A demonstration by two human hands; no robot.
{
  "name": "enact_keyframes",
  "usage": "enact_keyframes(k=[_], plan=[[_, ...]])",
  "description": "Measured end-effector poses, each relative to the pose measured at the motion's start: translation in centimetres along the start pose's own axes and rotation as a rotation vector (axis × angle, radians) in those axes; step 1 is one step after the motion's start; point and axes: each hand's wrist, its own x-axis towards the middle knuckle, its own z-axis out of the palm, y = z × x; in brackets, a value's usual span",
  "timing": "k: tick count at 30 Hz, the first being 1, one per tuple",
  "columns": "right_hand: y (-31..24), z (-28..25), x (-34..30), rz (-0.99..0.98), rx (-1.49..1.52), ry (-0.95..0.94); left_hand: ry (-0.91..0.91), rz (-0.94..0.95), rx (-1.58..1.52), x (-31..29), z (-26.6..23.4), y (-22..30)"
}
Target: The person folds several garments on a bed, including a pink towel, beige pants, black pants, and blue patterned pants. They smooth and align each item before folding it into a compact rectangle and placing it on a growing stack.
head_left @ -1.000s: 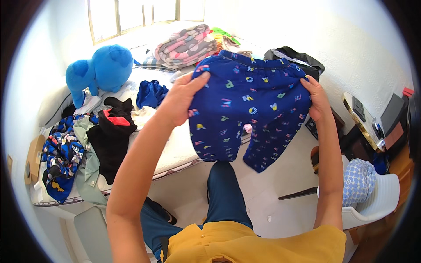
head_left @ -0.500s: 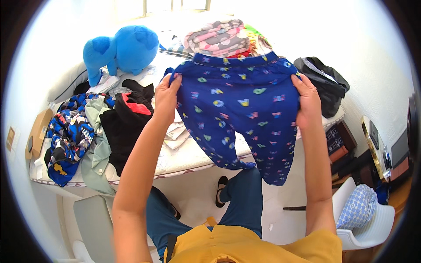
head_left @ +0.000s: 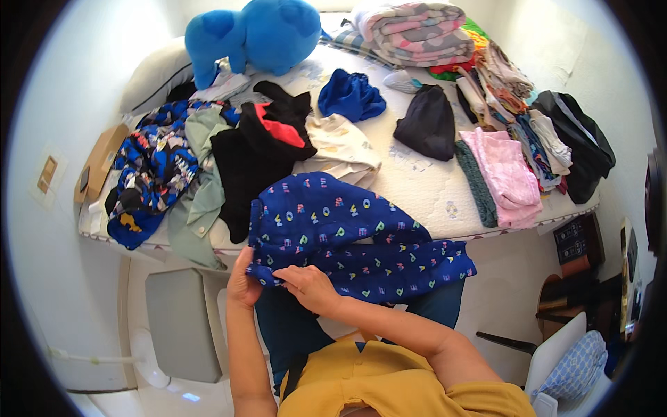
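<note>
Blue patterned trousers [head_left: 347, 229] lie sideways across my lap and the bed's near edge, waistband to the left and legs to the right. My left hand [head_left: 243, 279] grips the waistband corner at the near left. Just right of it, my right hand [head_left: 310, 286] pinches the near edge of the same trousers. Beyond them on the bed are a black garment [head_left: 260, 156] with a red lining and a cream garment [head_left: 340, 149]. A bundled blue garment [head_left: 351, 96] and a dark folded garment [head_left: 425, 124] rest farther back.
On the bed [head_left: 417, 184], patterned clothing [head_left: 156, 163] and a pale green garment [head_left: 198, 181] lie left. Folded pink clothes [head_left: 501, 177], a black bag [head_left: 577, 142], a rolled blanket [head_left: 413, 31] and a blue plush toy [head_left: 253, 38] surround the bed. A grey stool [head_left: 182, 323] and white chair [head_left: 566, 347] flank me.
The trousers went from held up by both waistband sides to lying sideways and lower. My right hand crossed left beside my left hand. The view shifted, showing more of the bed.
</note>
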Motion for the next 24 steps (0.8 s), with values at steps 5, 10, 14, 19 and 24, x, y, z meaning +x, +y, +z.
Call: enact_keyframes(k=[5,10,14,19,24], plan=[[2.0,-1.8,-2.5,0.142,0.233,-0.110,-0.026,-0.020,0.078,0.2,-1.0,0.4],[5.2,-8.4,-5.4,0.918,0.853,0.233,-0.126,-0.075,-0.108,0.7,-2.0,-0.1],[8.9,-13.6,-6.6,0.893,1.444,0.555,-0.164,-0.101,-0.162,-0.2,-1.7,-0.1],[10.2,-16.8,-4.6,0.761,1.588,0.602,-0.121,-0.127,-0.061,-2.7,0.6,1.6],[4.3,-20.5,-0.1,0.611,0.987,0.826,-0.079,-0.027,-0.029,-3.0,1.0,2.0]])
